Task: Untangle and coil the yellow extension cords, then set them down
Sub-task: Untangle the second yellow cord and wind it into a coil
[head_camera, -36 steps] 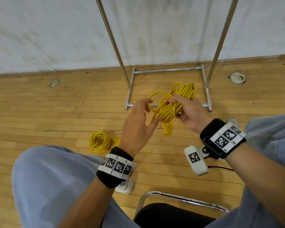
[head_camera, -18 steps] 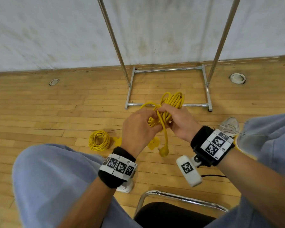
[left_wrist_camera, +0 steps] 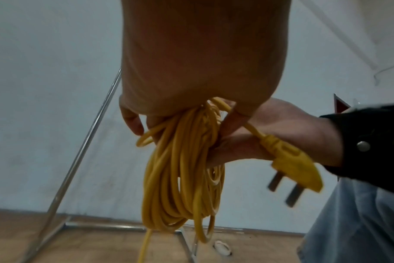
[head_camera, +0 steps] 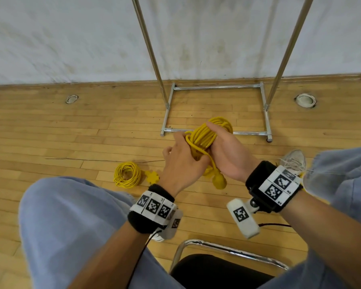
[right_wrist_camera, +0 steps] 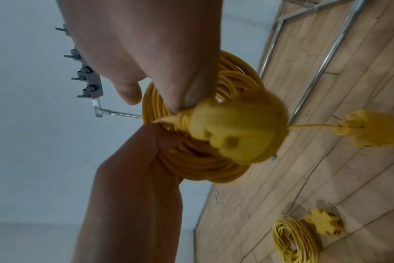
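Note:
I hold a coiled yellow extension cord (head_camera: 206, 134) (left_wrist_camera: 182, 178) (right_wrist_camera: 202, 160) in both hands above the floor. My right hand (head_camera: 223, 151) grips the bundle around its middle. My left hand (head_camera: 183, 157) holds the bundle from the left, fingers curled around the strands. The cord's yellow plug (head_camera: 219, 181) (left_wrist_camera: 290, 160) (right_wrist_camera: 236, 131) hangs loose below my hands on a short tail. A multi-outlet socket end (right_wrist_camera: 371, 129) dangles from the same cord. A second yellow cord (head_camera: 127, 174) (right_wrist_camera: 295, 240) lies coiled on the floor to the left, its socket head (head_camera: 152, 177) beside it.
A chrome garment rack (head_camera: 215, 88) stands on the wood floor against the white wall, just beyond my hands. My knees in light jeans flank the space. A chair's chrome edge (head_camera: 227, 249) and a sneaker (head_camera: 293, 160) are near. Round floor fittings (head_camera: 305, 100) sit by the wall.
The tail has been drawn tighter around the bundle, and the plug hangs lower and further right. My left hand has closed onto the coil; both hands drew together.

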